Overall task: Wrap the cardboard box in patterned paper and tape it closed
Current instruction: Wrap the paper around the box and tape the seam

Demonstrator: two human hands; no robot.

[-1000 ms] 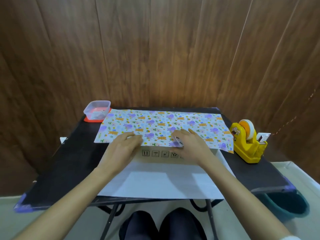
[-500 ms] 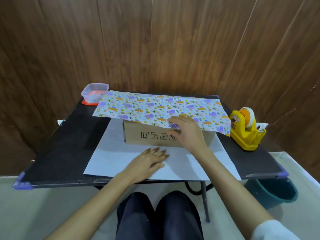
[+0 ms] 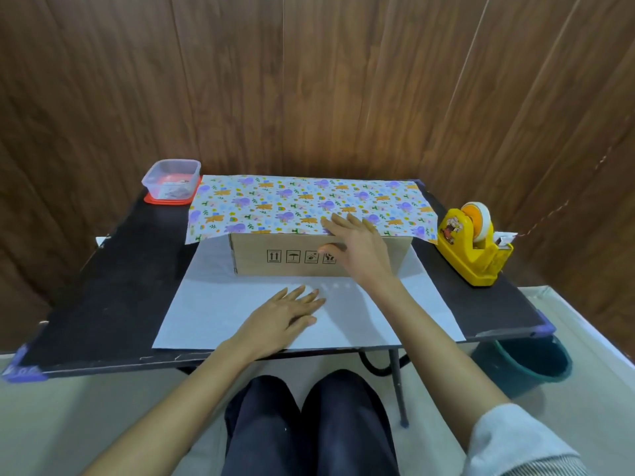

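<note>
Head view: right hand [image 3: 357,249], fingers straight, pressing the floral patterned paper sheet [image 3: 292,207] onto the near top edge of the brown rectangular cardboard box [image 3: 275,257]. Left hand [image 3: 285,316] flat, holding nothing, on the sheet's white near flap. Box just beyond the left hand, long axis left-to-right, printed face toward the person. Yellow tape dispenser [image 3: 472,249] nearer the right hand.

Left hand [image 3: 288,312] moved off cardboard box [image 3: 261,259] top, now flat on patterned paper [image 3: 213,314] white side.
</note>
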